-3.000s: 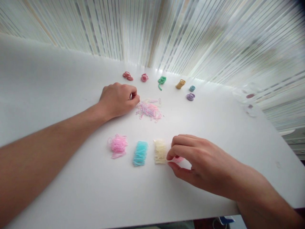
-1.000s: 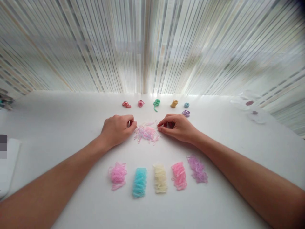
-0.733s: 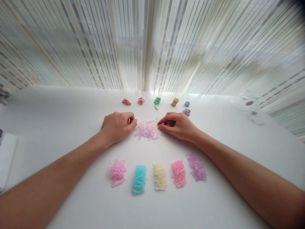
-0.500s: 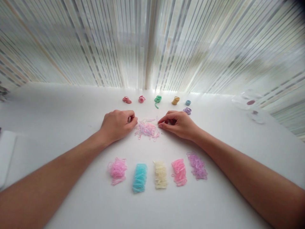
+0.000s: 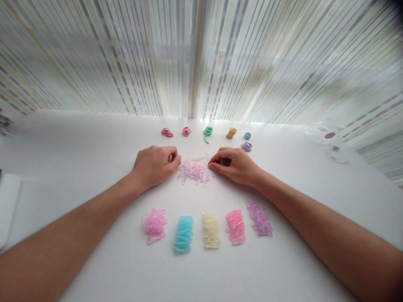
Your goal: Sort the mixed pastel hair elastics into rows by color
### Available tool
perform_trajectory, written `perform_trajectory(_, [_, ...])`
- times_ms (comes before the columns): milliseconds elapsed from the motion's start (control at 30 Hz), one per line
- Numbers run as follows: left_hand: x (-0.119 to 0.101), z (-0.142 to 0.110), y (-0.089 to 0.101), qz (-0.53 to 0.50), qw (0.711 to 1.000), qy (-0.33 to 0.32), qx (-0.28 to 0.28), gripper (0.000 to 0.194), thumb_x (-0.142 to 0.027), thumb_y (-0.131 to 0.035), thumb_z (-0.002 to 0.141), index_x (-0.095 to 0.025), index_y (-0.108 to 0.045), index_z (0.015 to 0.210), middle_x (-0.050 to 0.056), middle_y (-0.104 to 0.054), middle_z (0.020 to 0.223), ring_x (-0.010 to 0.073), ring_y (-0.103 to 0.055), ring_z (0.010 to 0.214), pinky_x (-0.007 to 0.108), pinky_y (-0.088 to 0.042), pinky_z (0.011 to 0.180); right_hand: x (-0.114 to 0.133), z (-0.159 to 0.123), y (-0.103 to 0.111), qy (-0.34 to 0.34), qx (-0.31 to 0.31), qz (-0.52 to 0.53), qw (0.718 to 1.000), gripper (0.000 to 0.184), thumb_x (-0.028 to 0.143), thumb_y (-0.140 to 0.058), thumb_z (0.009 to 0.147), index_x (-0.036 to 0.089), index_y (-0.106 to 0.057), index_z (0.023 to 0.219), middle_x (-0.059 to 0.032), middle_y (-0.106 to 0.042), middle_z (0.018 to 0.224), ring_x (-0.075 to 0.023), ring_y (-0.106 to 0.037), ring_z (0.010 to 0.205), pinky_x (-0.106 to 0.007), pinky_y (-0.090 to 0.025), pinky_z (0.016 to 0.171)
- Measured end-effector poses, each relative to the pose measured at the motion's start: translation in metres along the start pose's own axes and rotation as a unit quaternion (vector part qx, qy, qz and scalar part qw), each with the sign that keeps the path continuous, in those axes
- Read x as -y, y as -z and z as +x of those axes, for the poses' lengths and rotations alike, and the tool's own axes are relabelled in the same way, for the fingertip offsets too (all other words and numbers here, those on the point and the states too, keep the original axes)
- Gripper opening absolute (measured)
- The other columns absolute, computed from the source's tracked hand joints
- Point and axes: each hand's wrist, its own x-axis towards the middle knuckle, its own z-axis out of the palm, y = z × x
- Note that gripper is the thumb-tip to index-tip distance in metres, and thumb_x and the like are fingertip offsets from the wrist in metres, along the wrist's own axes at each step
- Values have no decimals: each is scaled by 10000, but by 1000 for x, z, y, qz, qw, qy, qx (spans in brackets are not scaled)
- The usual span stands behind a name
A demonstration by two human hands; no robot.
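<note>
Thumb and fingertips are together on the left hand (image 5: 154, 165), at the L edge of the mixed pile (image 5: 193, 170) of pale loops; can't tell if a loop is pinched there. Same w/ the right hand (image 5: 237, 165): tips closed at the pile's R edge, contents too small to make out.

Far R, two clear plastic pieces (image 5: 338, 154), poss. containers, sit near the table's edge, each w/ a dark reddish spot in or on it; can't say which.

Mixed pile lies loose on the white table (image 5: 201, 272), btwn the hands. Nearer the person, L to R: light pink bundle (image 5: 155, 226), turquoise bundle (image 5: 184, 235), cream bundle (image 5: 211, 230), bright pink bundle (image 5: 236, 227) & lilac bundle (image 5: 260, 219), all apart. Beyond the hands, L to R: red coils (image 5: 167, 132), pink coil (image 5: 187, 131), green coil (image 5: 208, 132) w/ a tail hanging out, mustard roll (image 5: 231, 133), small blue roll (image 5: 247, 136); purple coil (image 5: 246, 147) is just on the near side of the blue one.

White object (image 5: 9, 205) at L edge, partly cut off. Striped curtain (image 5: 176, 58) spans the back, daylight coming thru.
</note>
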Motion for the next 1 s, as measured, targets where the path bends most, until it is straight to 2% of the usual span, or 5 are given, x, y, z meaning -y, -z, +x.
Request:
perform_trajectory(333, [0, 0, 0, 4, 1000, 1, 2, 341, -474, -450, 925, -247, -672, 803, 37, -717, 757, 226, -599, 712, 344, -260, 631, 0, -2, -4, 3, -13, -23, 1000, 112, 242, -677, 865, 161, -746, 830, -28, -655, 750, -132, -538, 636, -283, -419, 611])
perform_trajectory(500, [0, 0, -1, 5, 1000, -2, 2, 345, -472, -448, 926, -244, -681, 814, 41, -723, 766, 230, -615, 728, 350, -272, 633, 2, -2, 1, -7, 17, 17, 1000, 104, 249, -654, 835, 165, -702, 797, -31, -641, 752, -132, -526, 637, -277, -413, 591])
perform_trajectory(633, [0, 0, -1, 11, 1000, 0, 0, 356, -473, -443, 934, -245, -695, 827, 41, -729, 773, 235, -630, 737, 351, -279, 629, 5, -2, 4, 16, 38, 4, 999, 65, 195, -647, 780, 169, -685, 735, -35, -642, 761, -135, -543, 663, -278, -430, 615])
perform_trajectory(1000, [-1, 0, 1, 16, 1000, -3, 5, 356, -466, -469, 946, -244, -731, 851, 52, -753, 788, 248, -667, 754, 343, -348, 634, 3, -1, 1, -5, -27, -27, 999, 95, 237, -662, 841, 170, -729, 839, -18, -641, 697, -135, -524, 624, -282, -409, 597])
